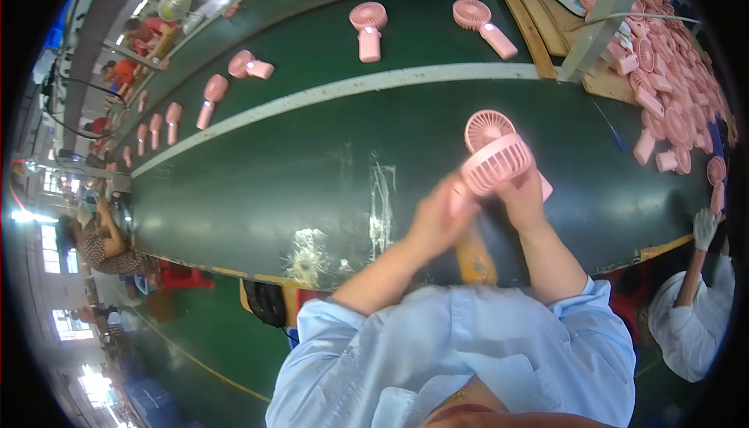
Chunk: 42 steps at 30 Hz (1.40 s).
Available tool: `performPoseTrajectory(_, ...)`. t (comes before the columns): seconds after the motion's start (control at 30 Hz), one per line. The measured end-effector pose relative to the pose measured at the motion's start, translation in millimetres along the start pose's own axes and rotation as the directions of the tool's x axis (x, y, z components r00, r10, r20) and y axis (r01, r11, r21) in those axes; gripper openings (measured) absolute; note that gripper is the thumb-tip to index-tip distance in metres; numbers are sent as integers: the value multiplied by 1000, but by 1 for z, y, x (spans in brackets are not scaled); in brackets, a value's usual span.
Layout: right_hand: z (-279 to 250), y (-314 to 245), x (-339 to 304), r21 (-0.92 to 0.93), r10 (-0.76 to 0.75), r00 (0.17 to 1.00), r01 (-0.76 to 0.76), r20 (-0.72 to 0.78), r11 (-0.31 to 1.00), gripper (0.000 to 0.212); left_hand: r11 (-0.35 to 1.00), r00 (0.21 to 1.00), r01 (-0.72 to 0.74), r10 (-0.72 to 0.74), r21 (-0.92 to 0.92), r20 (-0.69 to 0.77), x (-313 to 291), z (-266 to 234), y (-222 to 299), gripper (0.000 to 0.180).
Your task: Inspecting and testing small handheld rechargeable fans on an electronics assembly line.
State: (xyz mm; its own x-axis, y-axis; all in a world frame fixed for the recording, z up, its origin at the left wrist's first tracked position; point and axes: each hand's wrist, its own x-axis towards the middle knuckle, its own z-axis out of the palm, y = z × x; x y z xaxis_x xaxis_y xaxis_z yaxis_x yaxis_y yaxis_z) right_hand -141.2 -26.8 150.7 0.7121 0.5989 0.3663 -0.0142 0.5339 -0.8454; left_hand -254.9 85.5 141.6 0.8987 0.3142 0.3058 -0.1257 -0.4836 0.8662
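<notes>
Above the green work surface [257, 194] I have two pink handheld fans, one in each hand, their round heads overlapping. My left hand [441, 213] is closed round the handle of the nearer fan [497, 165], whose slatted head tilts up to the right. My right hand [521, 198] grips the farther fan [489, 125]; its grille shows behind the nearer head, and part of its handle sticks out past my fingers. Most of both handles is hidden by my hands.
Beyond a pale rail [335, 88], several pink fans [369, 30] lie spaced along a green belt. A large heap of fans [663, 92] fills the far right. A blue-handled tool [620, 141] lies near it. A co-worker's gloved hand [706, 229] touches a fan [716, 182] at the right.
</notes>
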Motion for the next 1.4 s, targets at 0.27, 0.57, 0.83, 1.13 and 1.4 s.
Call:
performPoseTrajectory(0.27,-64,-15,23,285,373,928,-351,-26,892,42,802,949,311,-240,-510,202,27,34,14,46)
performPoseTrajectory(0.57,-149,-104,-19,-441,208,977,-168,45,882,51,837,841,426,-226,-345,492,70,100,23,39)
performPoseTrajectory(0.83,-246,-190,-53,-826,-479,732,-200,-484,527,51,990,886,24,41,-135,462,76,100,25,55)
performPoseTrajectory(1.13,-511,-238,-53,-349,-656,677,-736,-334,-581,45,877,867,447,-376,-175,326,56,60,-16,29)
performPoseTrajectory(1.4,-578,-172,30,-307,-344,698,-629,-628,-715,24,947,933,321,-320,18,163,54,34,-9,29)
